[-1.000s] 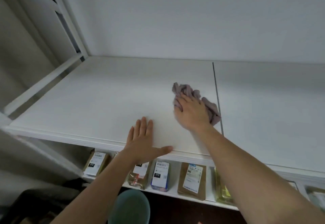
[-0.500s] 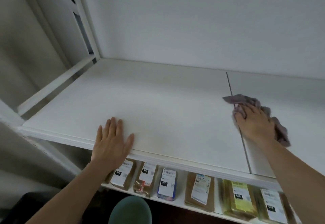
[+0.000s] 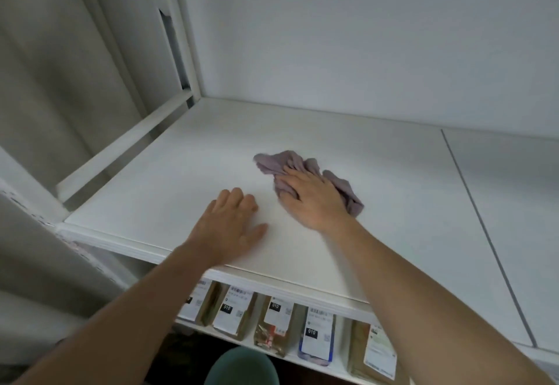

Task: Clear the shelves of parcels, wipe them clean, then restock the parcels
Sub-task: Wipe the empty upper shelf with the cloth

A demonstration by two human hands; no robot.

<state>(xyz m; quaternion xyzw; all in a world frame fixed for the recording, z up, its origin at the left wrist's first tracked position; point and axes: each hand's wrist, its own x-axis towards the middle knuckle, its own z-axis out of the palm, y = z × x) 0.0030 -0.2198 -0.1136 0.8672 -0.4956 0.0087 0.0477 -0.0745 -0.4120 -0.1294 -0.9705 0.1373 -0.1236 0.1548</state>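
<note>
White wall behind, we face a white shelf [image 3: 169, 173] carrying only a mauve cloth [image 3: 284, 162] near its middle. Our right hand [image 3: 313, 200] presses the cloth flat with straight fingers, and our left hand [image 3: 230, 227] rests open-palmed beside it, fingers loosely together. On the lower shelf [image 3: 272, 354] labelled parcels [image 3: 316, 339] stand in a row
</note>
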